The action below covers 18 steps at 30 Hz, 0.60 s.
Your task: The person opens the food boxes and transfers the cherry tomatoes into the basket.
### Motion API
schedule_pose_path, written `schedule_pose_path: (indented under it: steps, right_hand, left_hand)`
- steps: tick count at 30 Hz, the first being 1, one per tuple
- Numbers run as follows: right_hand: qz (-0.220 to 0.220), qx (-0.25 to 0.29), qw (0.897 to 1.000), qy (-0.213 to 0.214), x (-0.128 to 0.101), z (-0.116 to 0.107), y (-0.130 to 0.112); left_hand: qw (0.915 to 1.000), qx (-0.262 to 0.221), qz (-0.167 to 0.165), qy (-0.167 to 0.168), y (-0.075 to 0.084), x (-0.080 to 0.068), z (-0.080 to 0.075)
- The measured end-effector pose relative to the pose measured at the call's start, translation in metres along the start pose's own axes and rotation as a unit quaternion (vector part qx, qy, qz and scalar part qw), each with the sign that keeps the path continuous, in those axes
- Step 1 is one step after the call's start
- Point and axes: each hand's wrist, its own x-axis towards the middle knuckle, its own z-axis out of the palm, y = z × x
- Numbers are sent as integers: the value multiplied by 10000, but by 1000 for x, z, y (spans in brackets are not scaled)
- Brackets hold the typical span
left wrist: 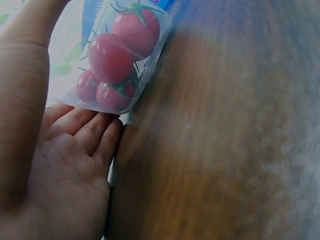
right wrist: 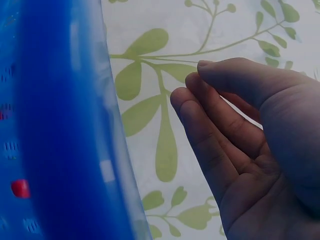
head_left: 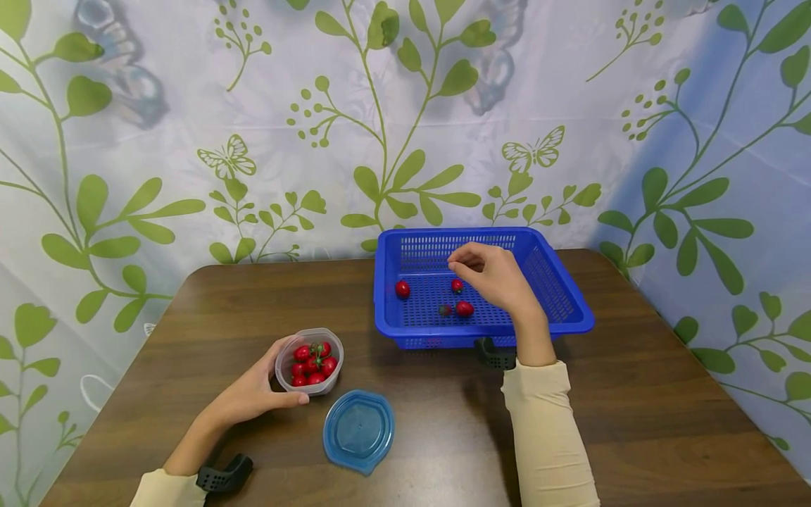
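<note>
My left hand (head_left: 256,387) holds a small clear plastic container (head_left: 341,352) at its left side, fingers along the back and thumb at the front. Cherry tomatoes (left wrist: 111,57) with green stems lie inside the container. Over the blue plastic basket (head_left: 484,331) hovers my right hand (head_left: 494,274), its fingers loosely bent and the thumb near the fingertips, with nothing between them. Several cherry tomatoes (head_left: 464,309) are spread on the basket floor beneath it. A blue lid (head_left: 359,428) lies flat on the table, in front of the container and to its right.
The brown wooden table (head_left: 443,436) carries everything. Behind it hangs a pale curtain (head_left: 279,141) with green leaves and butterflies, close to the basket's back edge. A black wrist strap (head_left: 224,475) sits on the left wrist, another (head_left: 494,354) on the right.
</note>
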Motion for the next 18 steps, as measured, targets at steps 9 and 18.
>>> schedule_pose_path:
  steps: [9,18]
  right_hand:
    - [-1,3,10000,-7,1,2,-2]
    - [5,142,9997,-210,3,9,-11]
  left_hand:
    - [10000,18,-44,-18,-1,0,-1]
    - [10000,-1,-19,-22,-2,1,-2]
